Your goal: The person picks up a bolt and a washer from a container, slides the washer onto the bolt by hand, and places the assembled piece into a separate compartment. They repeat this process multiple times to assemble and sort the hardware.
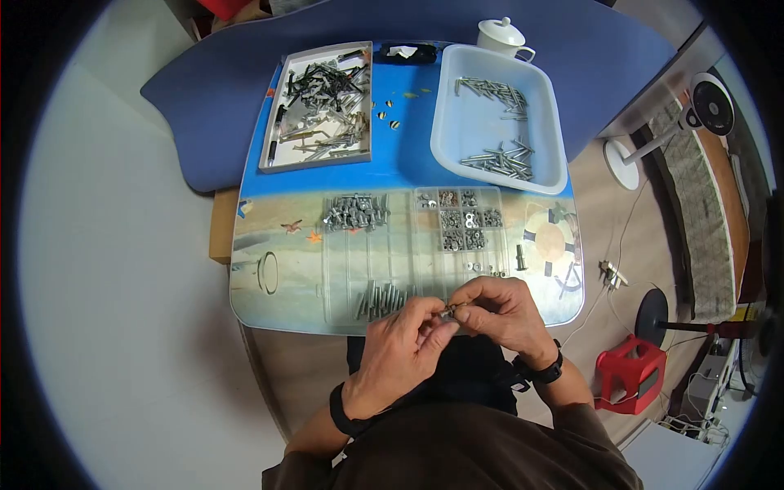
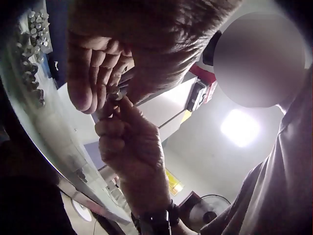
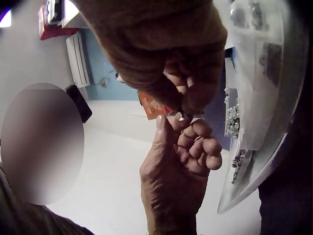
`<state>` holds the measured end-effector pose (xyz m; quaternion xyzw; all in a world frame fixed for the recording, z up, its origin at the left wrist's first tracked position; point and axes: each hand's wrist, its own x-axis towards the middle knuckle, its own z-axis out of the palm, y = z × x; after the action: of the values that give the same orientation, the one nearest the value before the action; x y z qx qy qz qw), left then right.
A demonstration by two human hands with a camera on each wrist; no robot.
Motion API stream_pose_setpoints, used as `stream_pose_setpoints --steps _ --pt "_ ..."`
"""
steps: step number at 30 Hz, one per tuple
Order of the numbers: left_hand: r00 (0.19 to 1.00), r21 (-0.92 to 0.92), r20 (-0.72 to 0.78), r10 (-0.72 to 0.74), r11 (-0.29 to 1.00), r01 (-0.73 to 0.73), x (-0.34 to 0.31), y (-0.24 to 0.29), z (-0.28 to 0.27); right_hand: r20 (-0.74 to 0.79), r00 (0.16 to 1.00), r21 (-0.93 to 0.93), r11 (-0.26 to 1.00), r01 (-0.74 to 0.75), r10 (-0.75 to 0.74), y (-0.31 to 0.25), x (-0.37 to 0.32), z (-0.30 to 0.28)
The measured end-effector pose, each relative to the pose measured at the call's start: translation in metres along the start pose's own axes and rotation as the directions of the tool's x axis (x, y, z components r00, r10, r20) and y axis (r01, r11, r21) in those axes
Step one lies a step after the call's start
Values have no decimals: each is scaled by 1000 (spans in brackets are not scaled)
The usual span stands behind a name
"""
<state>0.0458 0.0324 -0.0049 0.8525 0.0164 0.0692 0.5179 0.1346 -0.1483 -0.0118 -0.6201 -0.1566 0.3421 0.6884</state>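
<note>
Both hands meet over the front edge of the table, at a small metal fastener (image 3: 182,117). My right hand (image 1: 502,317) pinches it between thumb and forefinger. The left hand (image 1: 392,351) has its fingers bent beside it, the forefinger right at the piece; its thumb stands a little off in the right wrist view. Whether the left fingers grip it I cannot tell. Just beyond the left hand, long bolts (image 1: 384,300) lie in a clear divided tray (image 1: 347,265). Loose washers (image 1: 474,267) lie beyond the right hand, near a dark bolt (image 1: 521,257).
Shorter bolts (image 1: 355,212) fill the tray's far end, beside compartments of nuts and washers (image 1: 465,219). Behind stand a shallow box (image 1: 315,166) of mixed hardware and a white bin (image 1: 490,131) with metal pins. A lidded cup (image 1: 501,34) is at the back, a red stool (image 1: 608,371) at right.
</note>
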Motion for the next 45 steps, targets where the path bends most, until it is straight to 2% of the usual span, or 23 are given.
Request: stream_pose_setpoints --steps 2,3,5,6,12,14,15,17,18,20,23,27,29,30,32,33,35,38,42,45 --pt "1000 -165 -3 -31 986 30 3 1 0 6 1000 -43 999 -8 8 -4 5 -5" --pt "999 -164 -6 -32 986 31 4 -1 0 9 1000 -44 999 -7 8 -6 7 -7" --pt "992 -106 -84 89 990 -98 9 -6 0 59 998 -57 998 -18 21 -13 13 -9" --pt "992 -103 -87 88 990 -97 11 -6 0 63 998 -57 998 -17 21 -16 15 -10" --pt "998 -66 -56 35 997 -39 22 -5 -5 126 992 -88 996 -15 26 -29 31 -10" --pt "997 -42 6 -77 996 77 25 -7 -6 137 990 -100 994 44 -30 -26 37 -10" --pt "997 -36 8 -78 996 78 25 -8 -6 138 990 -94 995 46 -33 -24 39 -13" --pt "983 -147 38 -178 972 182 27 -10 -5 157 987 -73 997 -15 26 -22 44 -18" --pt "983 -141 38 -177 973 181 29 -8 -5 158 987 -68 998 -10 21 -21 46 -19" --pt "992 -163 -84 -97 983 82 32 -3 -4 143 990 -5 1000 -20 20 -18 48 -22" --pt "986 -172 -139 -88 983 64 33 -8 6 154 988 12 999 -33 30 -15 52 -25" --pt "994 -97 -80 -79 993 71 38 -7 -1 165 986 47 998 -32 24 -12 54 -27" --pt "990 -14 11 -141 990 141 40 -6 -4 184 982 64 997 -52 40 -10 55 -28" --pt "990 -11 13 -139 990 139 41 -6 -4 183 982 67 997 -49 36 -11 56 -28" --pt "972 12 44 -231 973 231 44 -5 -4 188 982 64 997 -32 20 -12 56 -30" --pt "972 15 45 -229 974 228 45 -3 -3 186 982 65 997 -29 16 -12 56 -31" --pt "991 -41 -50 -124 992 122 46 0 -1 177 984 76 997 -22 8 -12 57 -32" --pt "986 -116 -122 -110 989 96 44 0 8 158 987 78 997 -19 6 -12 57 -32" --pt "992 -68 -84 -91 994 86 45 -8 6 171 985 71 997 -14 2 -11 58 -31" --pt "987 -76 -24 -161 984 159 45 -9 3 183 983 74 997 -9 -4 -6 59 -31"
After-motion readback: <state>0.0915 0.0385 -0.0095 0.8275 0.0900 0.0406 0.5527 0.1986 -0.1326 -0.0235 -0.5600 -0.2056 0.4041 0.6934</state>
